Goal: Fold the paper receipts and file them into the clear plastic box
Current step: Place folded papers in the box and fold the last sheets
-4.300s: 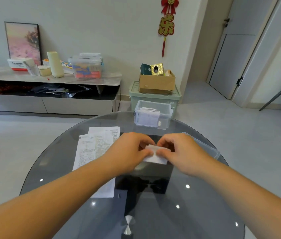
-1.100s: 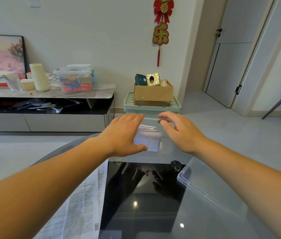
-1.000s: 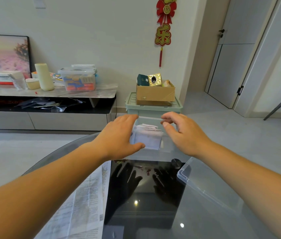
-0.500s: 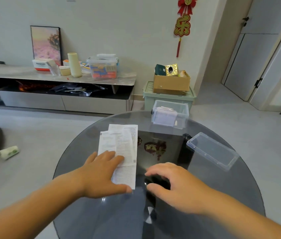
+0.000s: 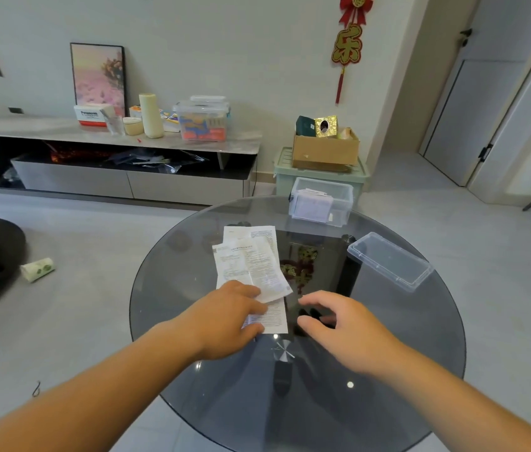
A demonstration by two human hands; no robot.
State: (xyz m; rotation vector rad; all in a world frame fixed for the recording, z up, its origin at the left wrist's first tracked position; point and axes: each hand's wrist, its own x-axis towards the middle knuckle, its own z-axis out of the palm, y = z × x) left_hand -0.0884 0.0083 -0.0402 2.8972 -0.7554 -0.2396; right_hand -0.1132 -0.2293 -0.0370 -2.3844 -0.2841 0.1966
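Your left hand [image 5: 225,318] lies across the near end of the loose receipts [image 5: 251,259], fingers extended; whether they pinch the top slip cannot be told. Your right hand [image 5: 342,327] hovers just beside them, loosely curled, holding nothing. The receipts are long white sheets dense with small black print, overlapping, the top 1 skewed, mid-table on the round glass table [image 5: 192,272]. The clear plastic box [image 5: 344,203] stands at the far edge with folded slips [image 5: 311,207] upright inside, its lid [image 5: 389,261] lying apart to the right.
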